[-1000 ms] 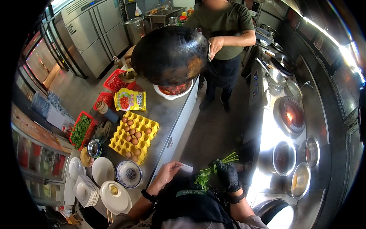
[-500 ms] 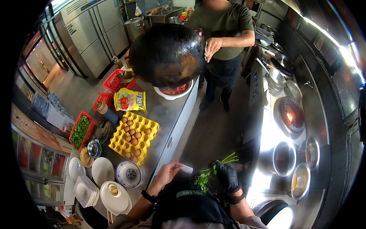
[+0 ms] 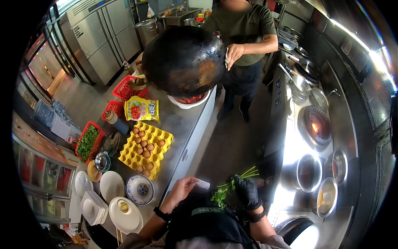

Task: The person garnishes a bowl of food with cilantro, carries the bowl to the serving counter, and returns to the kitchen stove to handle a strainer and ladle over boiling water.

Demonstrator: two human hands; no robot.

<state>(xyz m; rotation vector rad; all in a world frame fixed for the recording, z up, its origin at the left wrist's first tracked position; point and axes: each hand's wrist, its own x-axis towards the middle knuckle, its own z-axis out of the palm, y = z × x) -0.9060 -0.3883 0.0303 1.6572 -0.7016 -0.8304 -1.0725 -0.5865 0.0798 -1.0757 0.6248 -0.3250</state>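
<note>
Between a steel counter (image 3: 182, 120) on the left and a lit stove line (image 3: 289, 143) on the right, a narrow strip of floor (image 3: 228, 137) is left. Nearest, over that strip and in front of the body, leafy greens (image 3: 222, 195) are gripped by the stems in the black-gloved right hand (image 3: 248, 194), whose fingers are curled around them. A small white slip (image 3: 202, 184) is pinched between thumb and fingers of the bare left hand (image 3: 182, 190), just beside the counter's edge. If the grip on the stems were loosened, the greens could be dropped to the floor; the slip, held only at one end, could be lost as easily. An oval plate (image 3: 130, 222) might be nudged by the left forearm, which lies close to it. Farther along, eggs (image 3: 144, 143) could be cracked if their yellow tray (image 3: 164, 135) were bumped. Beyond, a big black wok (image 3: 182, 62) is tilted over a white bowl (image 3: 186, 105) of red food; should the cloth (image 3: 226, 59) at its rim slip in the co-worker's hand (image 3: 235, 53), splashes could be caused.

Around these, a patterned bowl (image 3: 130, 184) and stacked plates (image 3: 92, 209) are set nearby, metal pots (image 3: 298, 174) are ranged at right, then a bottle (image 3: 117, 122), a yellow bag (image 3: 142, 108) and red baskets (image 3: 137, 92). The way ahead is largely blocked by the co-worker (image 3: 253, 35); behind, a steel fridge (image 3: 99, 37) is seen.
</note>
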